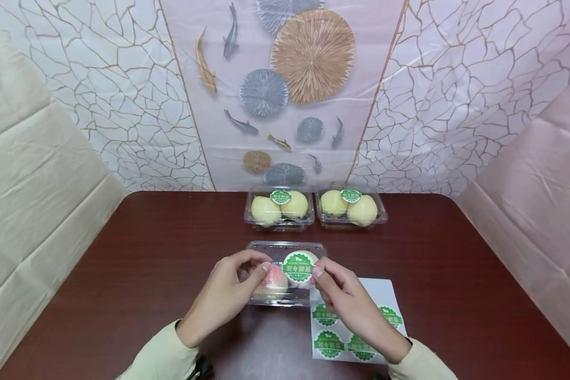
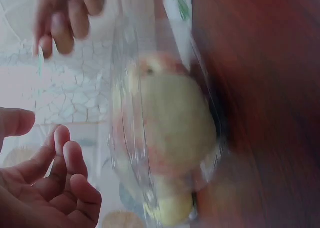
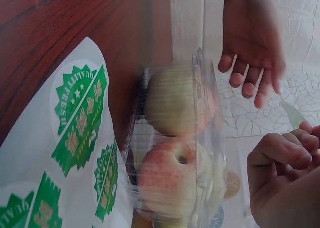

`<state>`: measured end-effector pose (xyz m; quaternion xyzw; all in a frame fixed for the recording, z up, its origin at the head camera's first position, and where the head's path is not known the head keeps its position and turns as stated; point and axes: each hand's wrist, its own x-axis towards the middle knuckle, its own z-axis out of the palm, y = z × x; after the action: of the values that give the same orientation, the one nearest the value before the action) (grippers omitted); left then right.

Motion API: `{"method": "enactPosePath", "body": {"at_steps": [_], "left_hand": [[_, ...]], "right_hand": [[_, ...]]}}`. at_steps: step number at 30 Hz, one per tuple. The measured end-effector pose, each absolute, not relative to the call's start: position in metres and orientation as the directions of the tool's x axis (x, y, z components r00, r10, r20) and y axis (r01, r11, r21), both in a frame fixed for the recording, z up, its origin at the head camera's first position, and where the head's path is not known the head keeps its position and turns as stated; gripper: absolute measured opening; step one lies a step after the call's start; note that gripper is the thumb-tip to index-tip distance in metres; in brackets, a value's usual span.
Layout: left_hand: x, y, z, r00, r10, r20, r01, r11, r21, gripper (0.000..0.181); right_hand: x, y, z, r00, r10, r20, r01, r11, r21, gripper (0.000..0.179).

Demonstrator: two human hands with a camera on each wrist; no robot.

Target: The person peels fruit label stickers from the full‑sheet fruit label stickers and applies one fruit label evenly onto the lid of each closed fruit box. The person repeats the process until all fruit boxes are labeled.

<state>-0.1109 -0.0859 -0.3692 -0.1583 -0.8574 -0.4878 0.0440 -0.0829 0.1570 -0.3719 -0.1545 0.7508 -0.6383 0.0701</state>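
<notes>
My right hand (image 1: 353, 303) pinches a round green-and-white sticker (image 1: 298, 267) by its right edge between thumb and fingers. The sticker is held above a clear plastic clamshell box (image 1: 271, 246) with peaches (image 1: 273, 282) inside; the box looks closed. To the sticker's left, my left hand (image 1: 225, 287) hovers over the box. In the left wrist view its thumb and bent fingers (image 2: 75, 158) are apart with nothing between them. A white sheet of green stickers (image 1: 329, 344) lies under my right hand and forearm, which cover part of it.
Behind the peach box stand two clear boxes of pale yellow-green fruit, the left box (image 1: 280, 224) and the right box (image 1: 351, 222), each bearing a green sticker. The dark red-brown table (image 1: 171, 232) ends at a patterned curtain (image 1: 138, 105).
</notes>
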Motion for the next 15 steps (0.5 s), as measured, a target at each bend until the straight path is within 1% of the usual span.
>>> {"method": "enactPosePath", "body": {"at_steps": [4,11,15], "left_hand": [[-0.111,-0.079,-0.366,-0.951,0.241,0.193,0.288,0.463,0.838,0.007],[-0.112,-0.075,-0.367,-0.959,0.247,0.138,0.237,0.437,0.868,0.008],[-0.112,-0.074,-0.367,-0.959,0.262,0.106,0.214,0.427,0.878,0.009]], "right_hand": [[-0.089,0.154,-0.374,-0.934,-0.35,0.073,-0.125,0.13,-0.984,0.033],[-0.093,0.153,-0.376,-0.938,-0.346,0.028,-0.086,0.153,-0.984,0.034],[-0.095,0.154,-0.377,-0.944,-0.331,0.013,-0.084,0.202,-0.976,0.035]]}}
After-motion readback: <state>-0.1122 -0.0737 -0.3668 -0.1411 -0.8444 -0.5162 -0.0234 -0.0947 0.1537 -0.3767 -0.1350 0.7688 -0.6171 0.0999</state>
